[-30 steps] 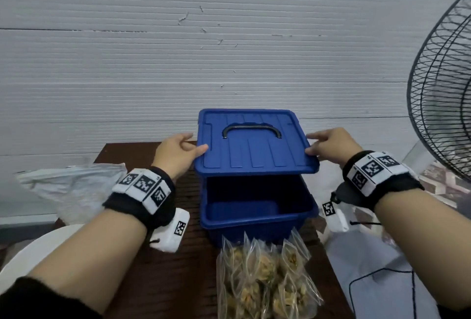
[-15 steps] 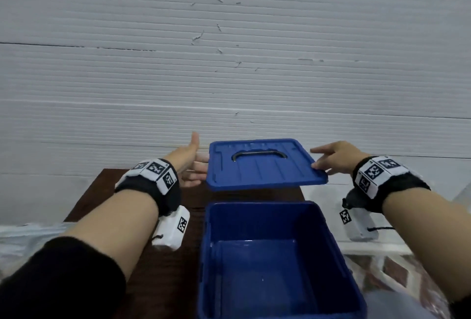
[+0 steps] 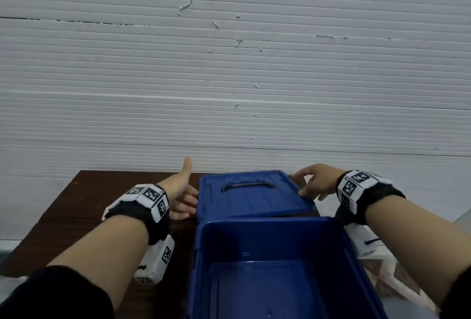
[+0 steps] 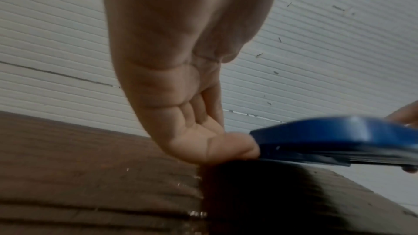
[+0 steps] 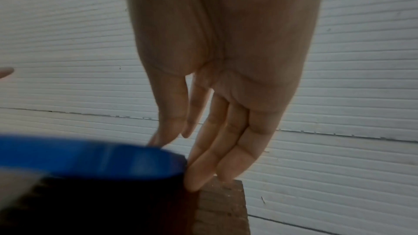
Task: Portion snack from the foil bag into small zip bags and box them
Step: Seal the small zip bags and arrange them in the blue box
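Resting btwn both hands point(image 3: 182, 195): lid point(image 3: 251, 196)

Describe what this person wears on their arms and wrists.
Bare forearms emerge from black sleeves. Each wrist carries a black fabric band topped with white panels printed with black square-pattern markers: left wrist band, right wrist band. A white camera box bearing another marker hangs under the left wrist.
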